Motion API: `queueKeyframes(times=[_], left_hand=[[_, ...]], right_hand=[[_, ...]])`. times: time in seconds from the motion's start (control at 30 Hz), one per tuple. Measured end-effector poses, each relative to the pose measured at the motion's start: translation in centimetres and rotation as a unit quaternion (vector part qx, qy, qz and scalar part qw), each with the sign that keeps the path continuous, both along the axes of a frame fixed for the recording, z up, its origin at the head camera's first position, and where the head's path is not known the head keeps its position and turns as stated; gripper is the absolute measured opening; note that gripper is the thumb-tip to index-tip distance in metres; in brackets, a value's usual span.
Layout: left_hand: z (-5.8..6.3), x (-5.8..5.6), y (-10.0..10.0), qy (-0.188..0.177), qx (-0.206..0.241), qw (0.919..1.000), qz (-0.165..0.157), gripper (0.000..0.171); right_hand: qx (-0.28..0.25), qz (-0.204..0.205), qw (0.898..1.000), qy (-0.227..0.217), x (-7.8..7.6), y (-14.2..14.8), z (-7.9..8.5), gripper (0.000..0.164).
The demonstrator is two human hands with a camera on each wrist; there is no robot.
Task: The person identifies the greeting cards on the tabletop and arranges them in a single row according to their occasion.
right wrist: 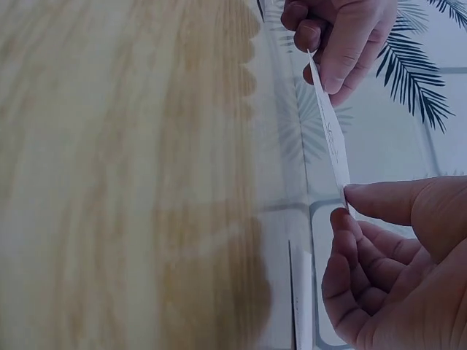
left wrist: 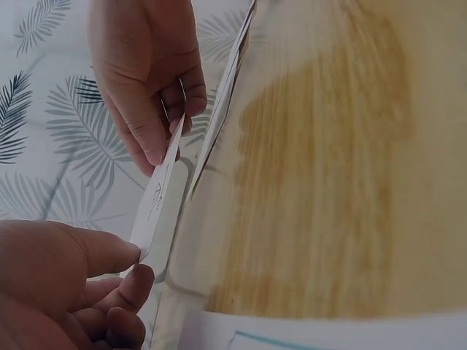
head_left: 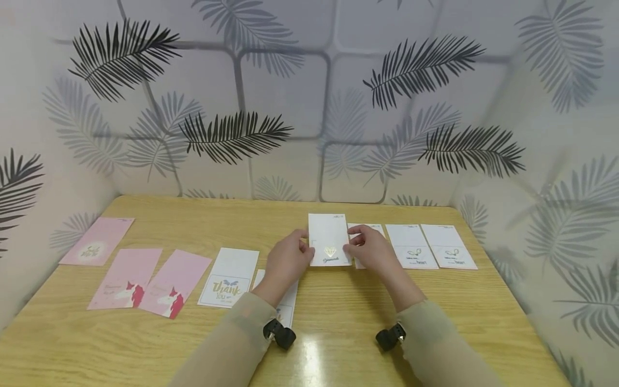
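Note:
Both hands hold a white card (head_left: 328, 234) with a gold diamond print above the table. My left hand (head_left: 290, 257) pinches its left edge between thumb and fingers, and my right hand (head_left: 371, 247) pinches the right edge. Both wrist views show the card nearly edge-on: the left wrist view has the left thumb (left wrist: 109, 249) on one side, and in the right wrist view the right thumb (right wrist: 383, 202) presses its near edge. Behind the right hand, a white card (head_left: 366, 230) is partly covered. Another white card (head_left: 286, 310) lies partly under the left forearm.
Two white leaf-print cards (head_left: 410, 242) lie at the right. Left of the hands is a white "Thank you" card (head_left: 235, 263), then two pink unicorn cards (head_left: 132, 269) and a pink card (head_left: 108, 231) farther back. A leaf-patterned backdrop (head_left: 285, 177) borders the wooden table (head_left: 338, 344).

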State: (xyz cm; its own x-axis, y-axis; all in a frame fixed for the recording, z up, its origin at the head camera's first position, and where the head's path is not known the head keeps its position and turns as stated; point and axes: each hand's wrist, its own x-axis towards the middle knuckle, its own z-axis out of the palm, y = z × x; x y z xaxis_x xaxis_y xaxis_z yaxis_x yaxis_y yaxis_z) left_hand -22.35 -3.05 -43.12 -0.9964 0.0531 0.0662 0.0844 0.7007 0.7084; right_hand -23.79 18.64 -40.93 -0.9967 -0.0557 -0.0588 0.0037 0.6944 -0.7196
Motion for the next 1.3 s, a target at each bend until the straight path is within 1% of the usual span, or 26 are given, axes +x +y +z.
queueKeyframes(times=[0.2, 0.37, 0.6, 0.97, 1.17, 1.3], left_hand=[[-0.7, -0.3, 0.1, 0.004, -0.008, 1.0000, -0.001, 0.037], [-1.0, -0.5, 0.3, 0.005, -0.024, 0.9997, 0.004, 0.037], [-0.7, -0.3, 0.6, 0.002, -0.041, 0.9992, 0.001, 0.037], [-0.5, -0.6, 1.3, -0.021, -0.095, 0.9953, -0.006, 0.040], [-0.7, -0.8, 1.6, -0.030, -0.126, 0.9915, -0.011, 0.045], [-0.8, -0.7, 1.6, -0.032, -0.129, 0.9910, -0.011, 0.046]], right_hand=[[0.005, -0.016, 1.000, -0.019, -0.2, -0.1, -0.8, 0.044], [0.008, -0.018, 1.000, -0.022, -0.5, -0.2, -0.9, 0.043], [0.030, -0.016, 0.999, -0.029, -0.6, -0.3, -0.6, 0.043], [0.062, -0.013, 0.997, -0.045, -1.1, -0.4, -1.1, 0.040], [0.070, -0.012, 0.996, -0.048, -1.3, -0.4, -1.4, 0.040], [0.076, -0.011, 0.996, -0.047, -1.2, -0.4, -1.3, 0.040]])
